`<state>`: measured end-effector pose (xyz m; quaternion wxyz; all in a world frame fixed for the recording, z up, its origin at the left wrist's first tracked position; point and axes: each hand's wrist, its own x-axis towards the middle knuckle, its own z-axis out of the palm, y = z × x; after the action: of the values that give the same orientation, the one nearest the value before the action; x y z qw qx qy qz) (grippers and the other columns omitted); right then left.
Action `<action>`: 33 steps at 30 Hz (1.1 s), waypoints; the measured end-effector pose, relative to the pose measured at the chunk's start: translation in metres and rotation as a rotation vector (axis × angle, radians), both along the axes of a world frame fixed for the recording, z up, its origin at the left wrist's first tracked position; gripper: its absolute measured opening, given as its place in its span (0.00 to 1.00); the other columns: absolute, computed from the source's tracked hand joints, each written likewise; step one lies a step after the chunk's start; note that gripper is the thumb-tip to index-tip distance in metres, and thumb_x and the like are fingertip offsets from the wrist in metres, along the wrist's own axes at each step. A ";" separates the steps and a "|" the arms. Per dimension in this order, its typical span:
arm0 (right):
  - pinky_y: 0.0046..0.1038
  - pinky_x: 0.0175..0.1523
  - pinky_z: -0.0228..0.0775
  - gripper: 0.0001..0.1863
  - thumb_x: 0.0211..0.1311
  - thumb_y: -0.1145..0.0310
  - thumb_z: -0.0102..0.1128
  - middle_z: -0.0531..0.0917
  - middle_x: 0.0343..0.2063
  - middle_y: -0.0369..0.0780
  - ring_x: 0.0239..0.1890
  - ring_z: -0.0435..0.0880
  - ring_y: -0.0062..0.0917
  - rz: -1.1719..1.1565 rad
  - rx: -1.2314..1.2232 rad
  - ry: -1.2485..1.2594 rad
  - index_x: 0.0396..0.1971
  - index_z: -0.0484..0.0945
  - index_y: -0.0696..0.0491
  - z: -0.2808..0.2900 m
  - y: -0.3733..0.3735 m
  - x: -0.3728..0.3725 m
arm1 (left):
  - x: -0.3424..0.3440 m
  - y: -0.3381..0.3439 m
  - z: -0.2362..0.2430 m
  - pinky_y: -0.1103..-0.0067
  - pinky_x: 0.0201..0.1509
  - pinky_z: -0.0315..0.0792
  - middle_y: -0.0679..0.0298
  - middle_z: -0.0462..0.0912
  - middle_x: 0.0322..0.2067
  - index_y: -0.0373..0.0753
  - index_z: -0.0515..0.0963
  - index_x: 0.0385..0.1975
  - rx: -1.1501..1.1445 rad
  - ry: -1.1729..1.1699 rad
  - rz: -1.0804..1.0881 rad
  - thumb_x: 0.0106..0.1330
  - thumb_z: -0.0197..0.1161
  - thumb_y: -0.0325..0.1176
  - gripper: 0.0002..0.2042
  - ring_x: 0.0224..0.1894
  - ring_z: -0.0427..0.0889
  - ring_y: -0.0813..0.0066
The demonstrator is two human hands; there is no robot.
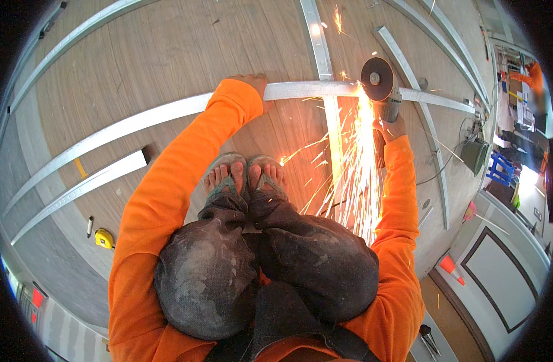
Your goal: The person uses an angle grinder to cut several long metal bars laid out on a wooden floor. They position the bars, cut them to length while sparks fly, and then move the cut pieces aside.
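Observation:
My left hand [256, 88] is closed round a long silver metal bar [168, 112] that runs crosswise in front of my feet. In my right hand [392, 127] is an angle grinder [390, 102], gripped by its body. Its dark round disc [378, 79] meets the bar to the right of my left hand. A bright stream of sparks [362, 175] pours from the contact down toward me, between my right forearm and my legs. Another metal bar [322, 48] crosses beneath the first one, close to the disc. Sparks partly hide the cutting spot.
Several more metal bars [89, 190] lie about the wood-look floor. A yellow tape measure [104, 238] and a marker [90, 226] are at the left. At the right are a green round object [475, 155], a thin cable [448, 166], an orange cone [450, 268] and a person in orange [533, 77].

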<state>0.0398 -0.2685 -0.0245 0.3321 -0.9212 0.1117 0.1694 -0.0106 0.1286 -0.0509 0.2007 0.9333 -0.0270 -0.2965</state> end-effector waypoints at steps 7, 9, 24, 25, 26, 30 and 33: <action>0.26 0.38 0.72 0.25 0.34 0.69 0.68 0.81 0.32 0.38 0.34 0.79 0.23 -0.039 0.138 -0.019 0.38 0.75 0.58 -0.010 -0.006 -0.002 | -0.001 -0.001 -0.006 0.66 0.50 0.74 0.53 0.82 0.41 0.37 0.74 0.45 -0.002 -0.008 0.026 0.55 0.64 0.46 0.22 0.44 0.81 0.53; 0.26 0.39 0.72 0.26 0.33 0.69 0.69 0.81 0.32 0.38 0.34 0.79 0.23 -0.027 0.079 -0.084 0.40 0.75 0.58 -0.023 -0.017 -0.001 | 0.000 -0.002 -0.010 0.66 0.50 0.73 0.54 0.82 0.42 0.40 0.74 0.45 -0.002 -0.001 0.012 0.57 0.61 0.48 0.22 0.45 0.80 0.54; 0.26 0.38 0.72 0.26 0.34 0.69 0.68 0.81 0.31 0.37 0.32 0.79 0.23 -0.030 0.102 -0.035 0.40 0.75 0.58 -0.020 -0.017 -0.007 | 0.003 0.001 -0.001 0.66 0.50 0.74 0.52 0.82 0.41 0.39 0.76 0.43 -0.015 0.013 -0.011 0.55 0.63 0.46 0.21 0.44 0.80 0.53; 0.26 0.38 0.72 0.26 0.34 0.69 0.68 0.80 0.31 0.37 0.32 0.79 0.23 -0.026 0.098 -0.047 0.40 0.75 0.58 -0.022 -0.019 -0.007 | 0.003 0.000 0.001 0.66 0.50 0.73 0.52 0.82 0.41 0.38 0.76 0.44 -0.014 0.012 -0.010 0.55 0.63 0.46 0.21 0.44 0.80 0.53; 0.26 0.38 0.72 0.26 0.34 0.70 0.68 0.80 0.31 0.37 0.32 0.79 0.23 -0.020 0.099 -0.055 0.41 0.75 0.58 -0.024 -0.020 -0.008 | 0.003 0.000 0.000 0.66 0.51 0.73 0.53 0.81 0.41 0.38 0.75 0.44 -0.014 0.018 -0.009 0.55 0.63 0.46 0.22 0.45 0.80 0.53; 0.26 0.38 0.72 0.26 0.35 0.70 0.68 0.80 0.31 0.37 0.31 0.78 0.23 -0.008 0.108 -0.063 0.41 0.75 0.58 -0.027 -0.021 -0.010 | 0.005 0.001 0.000 0.67 0.51 0.73 0.53 0.81 0.43 0.38 0.75 0.45 -0.003 0.059 -0.012 0.54 0.63 0.46 0.22 0.46 0.80 0.54; 0.26 0.38 0.72 0.26 0.35 0.70 0.68 0.80 0.31 0.37 0.31 0.78 0.23 -0.014 0.125 -0.041 0.41 0.74 0.58 -0.026 -0.023 -0.010 | 0.007 0.001 -0.003 0.65 0.52 0.73 0.55 0.81 0.44 0.42 0.75 0.46 0.018 0.077 -0.018 0.55 0.62 0.49 0.22 0.46 0.80 0.55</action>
<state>0.0299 -0.2913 -0.0504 0.3923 -0.9011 0.1005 0.1551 -0.0036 0.1293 -0.0535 0.1906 0.9227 -0.0251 -0.3340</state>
